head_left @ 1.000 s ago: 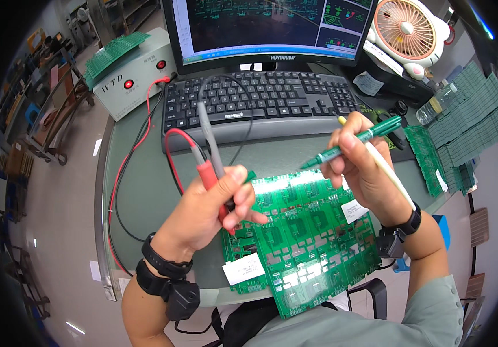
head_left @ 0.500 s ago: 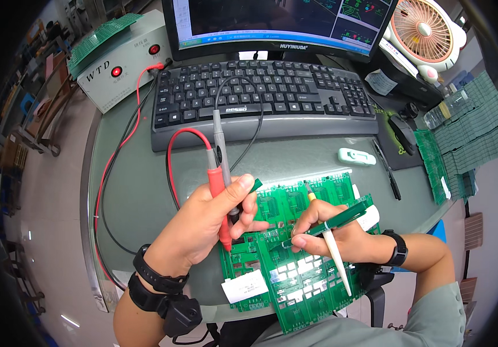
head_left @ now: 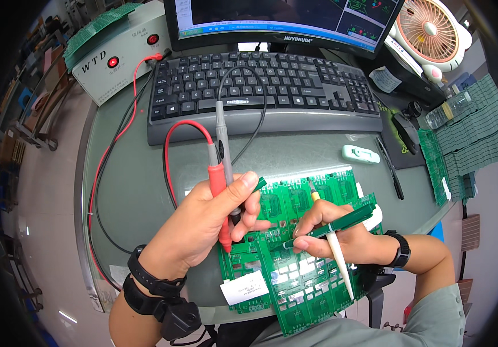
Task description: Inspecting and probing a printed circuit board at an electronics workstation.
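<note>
While the left hand (head_left: 202,228) pinches two test probes together — the red probe (head_left: 219,199) and the grey probe (head_left: 224,156), fingers curled shut around both — the tips come down on the green circuit board (head_left: 295,254), which lies on the bench (head_left: 145,173) directly under both hands and runs out over its near edge. The right hand (head_left: 332,228), just right of the left, is closed on a green pen (head_left: 341,222) and a pale slim stick (head_left: 335,251), its fingertips resting on the board. To do the probing well, I would judge it best to keep both tips steady on separate pads, the right hand pressing the board flat so it cannot rock. The probes' long axes run nearly straight away from the person, tips pointing down and toward the body, leads trailing off toward the keyboard (head_left: 260,87). The board's long axis tilts — far end beyond the right hand, near end toward the left wrist.
</note>
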`<state>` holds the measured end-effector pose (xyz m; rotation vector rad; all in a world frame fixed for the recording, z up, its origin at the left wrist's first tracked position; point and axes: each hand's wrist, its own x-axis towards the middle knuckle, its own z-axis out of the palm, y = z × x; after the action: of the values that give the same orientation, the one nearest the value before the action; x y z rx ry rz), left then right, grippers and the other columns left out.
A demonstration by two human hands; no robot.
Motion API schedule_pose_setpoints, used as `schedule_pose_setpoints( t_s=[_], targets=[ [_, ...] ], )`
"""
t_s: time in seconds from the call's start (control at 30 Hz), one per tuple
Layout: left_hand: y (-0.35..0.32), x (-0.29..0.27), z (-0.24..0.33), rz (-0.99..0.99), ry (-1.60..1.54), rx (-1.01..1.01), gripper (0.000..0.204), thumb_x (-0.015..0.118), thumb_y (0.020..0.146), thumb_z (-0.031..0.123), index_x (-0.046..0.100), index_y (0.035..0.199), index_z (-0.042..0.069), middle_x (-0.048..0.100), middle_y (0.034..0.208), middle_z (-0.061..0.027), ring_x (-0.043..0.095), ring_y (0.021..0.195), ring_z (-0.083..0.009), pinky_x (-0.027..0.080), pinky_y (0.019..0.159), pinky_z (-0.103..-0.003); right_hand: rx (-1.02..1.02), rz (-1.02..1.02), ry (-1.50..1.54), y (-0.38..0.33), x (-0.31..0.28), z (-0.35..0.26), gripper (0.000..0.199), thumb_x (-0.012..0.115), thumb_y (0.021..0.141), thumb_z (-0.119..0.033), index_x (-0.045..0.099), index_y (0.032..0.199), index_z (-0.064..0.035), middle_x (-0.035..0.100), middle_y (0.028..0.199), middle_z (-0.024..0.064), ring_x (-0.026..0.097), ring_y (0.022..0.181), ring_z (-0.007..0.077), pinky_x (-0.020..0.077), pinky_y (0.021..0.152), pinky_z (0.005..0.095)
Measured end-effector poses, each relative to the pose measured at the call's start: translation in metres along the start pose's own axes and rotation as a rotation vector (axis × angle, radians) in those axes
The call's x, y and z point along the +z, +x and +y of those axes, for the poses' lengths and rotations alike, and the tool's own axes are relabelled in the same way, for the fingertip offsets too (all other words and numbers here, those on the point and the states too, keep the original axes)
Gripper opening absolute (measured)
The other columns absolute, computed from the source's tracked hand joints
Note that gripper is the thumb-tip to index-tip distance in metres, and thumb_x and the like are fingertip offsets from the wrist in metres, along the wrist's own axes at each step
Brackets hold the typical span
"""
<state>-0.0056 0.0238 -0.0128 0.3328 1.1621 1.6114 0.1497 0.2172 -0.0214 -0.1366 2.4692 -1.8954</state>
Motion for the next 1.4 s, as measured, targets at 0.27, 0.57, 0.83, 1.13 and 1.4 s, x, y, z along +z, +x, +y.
schedule_pose_setpoints(
  t_s=[0.27,0.57,0.83,1.13,1.4],
  targets=[
    [0.000,0.003,0.001,0.026,0.013,-0.005,0.046,0.046,0.104,0.040,0.054,0.075,0.006,0.049,0.064,-0.0005,0.047,0.050,-0.0067,0.057,0.088,-0.043,-0.022,0.005,-0.036,0.000,0.000,0.000,0.019,0.072,0.090,-0.015,0.058,0.092,-0.0035,0.066,0.079,0.0055,0.064,0.070,0.0107,0.0497,0.061,0.0267],
    [-0.001,0.004,0.002,0.030,0.013,-0.002,0.045,0.046,0.104,0.039,0.054,0.075,0.005,0.050,0.065,-0.0008,0.047,0.050,-0.0067,0.057,0.088,-0.042,-0.050,0.000,-0.037,0.000,0.000,0.004,0.019,0.072,0.091,-0.016,0.058,0.092,-0.0034,0.065,0.079,0.0050,0.062,0.069,0.0100,0.0478,0.060,0.0261],
    [-0.002,0.003,0.002,-0.106,0.058,0.062,0.044,0.046,0.104,0.040,0.056,0.078,0.005,0.051,0.066,0.0005,0.047,0.053,-0.0060,0.056,0.089,-0.041,0.227,0.140,0.314,0.015,-0.024,-0.030,0.022,0.063,0.098,-0.025,0.053,0.096,-0.0056,0.068,0.080,0.0063,0.057,0.064,0.0060,0.0451,0.056,0.0208],
    [-0.008,0.008,0.003,-0.254,0.005,0.139,0.042,0.043,0.105,0.037,0.053,0.078,0.007,0.048,0.066,0.0009,0.047,0.053,-0.0063,0.054,0.093,-0.047,0.104,0.238,0.427,0.033,-0.027,-0.050,0.024,0.060,0.099,-0.028,0.048,0.100,-0.0073,0.068,0.082,0.0081,0.057,0.061,0.0066,0.0430,0.055,0.0201],
    [-0.011,0.013,-0.003,-0.155,0.033,0.137,0.038,0.043,0.106,0.033,0.051,0.079,0.008,0.047,0.066,0.0014,0.045,0.051,-0.0065,0.057,0.086,-0.045,0.003,0.095,0.466,0.037,-0.018,-0.044,0.024,0.066,0.096,-0.027,0.054,0.096,-0.0064,0.067,0.080,0.0041,0.057,0.061,0.0060,0.0443,0.051,0.0199]
  ],
)
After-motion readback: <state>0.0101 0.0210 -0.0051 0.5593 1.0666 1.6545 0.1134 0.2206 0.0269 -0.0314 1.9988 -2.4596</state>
